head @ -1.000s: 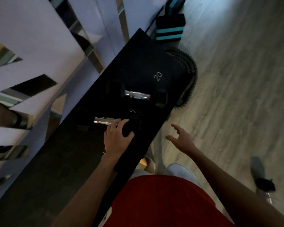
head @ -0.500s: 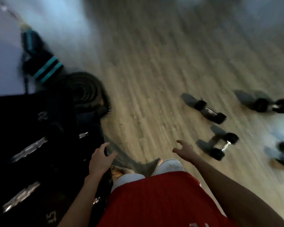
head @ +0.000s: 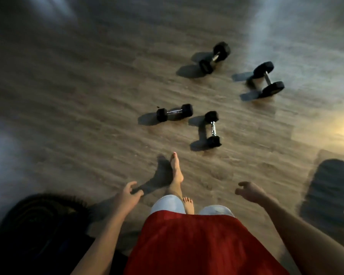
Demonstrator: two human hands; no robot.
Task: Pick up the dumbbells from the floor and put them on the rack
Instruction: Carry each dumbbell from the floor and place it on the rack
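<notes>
Item: nearest dumbbell [head: 212, 129] lay on the floor [head: 87, 116] ahead, long axis running away from me, nearer my right hand [head: 250, 192] than my left hand [head: 127, 193]; both grips open, empty.

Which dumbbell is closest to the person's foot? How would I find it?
Start at the bare foot stepping forward on the wooden floor. Just ahead and slightly right lies the nearest dumbbell. Unlike its sideways neighbour, it points away from the person and shows a shiny silver handle.
</notes>
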